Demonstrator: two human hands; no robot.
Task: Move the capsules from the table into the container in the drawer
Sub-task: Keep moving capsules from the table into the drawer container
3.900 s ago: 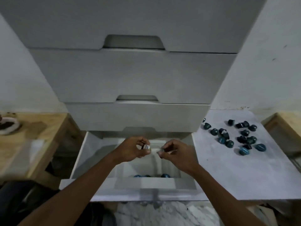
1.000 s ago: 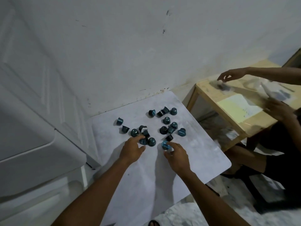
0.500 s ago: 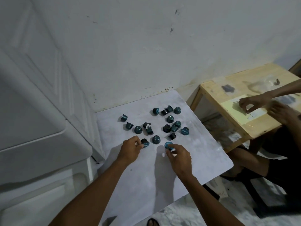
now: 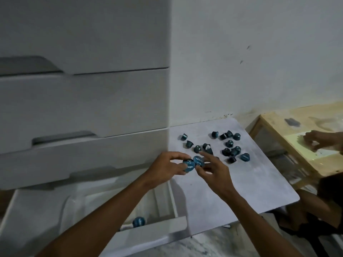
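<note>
Several dark teal capsules (image 4: 230,143) lie scattered on the white table (image 4: 246,182). My left hand (image 4: 167,167) pinches one teal capsule (image 4: 188,165) above the table's left edge. Beside it, my right hand (image 4: 211,169) holds another teal capsule (image 4: 199,161), with the index finger stretched out above it. The two held capsules touch. Below left, the bottom drawer (image 4: 148,232) stands open with a white container (image 4: 78,204) inside. One capsule (image 4: 138,221) shows in the container, and my left forearm hides part of it.
A white drawer cabinet (image 4: 83,99) rises at the left, its upper drawers closed. To the right of the white table stands a wooden table (image 4: 289,145), where another person's hand (image 4: 319,140) works. That person's dark clothing fills the lower right.
Both hands have lifted off the table with a capsule each and moved left toward the drawer. The view has swung left, and the open drawer has come into sight.
</note>
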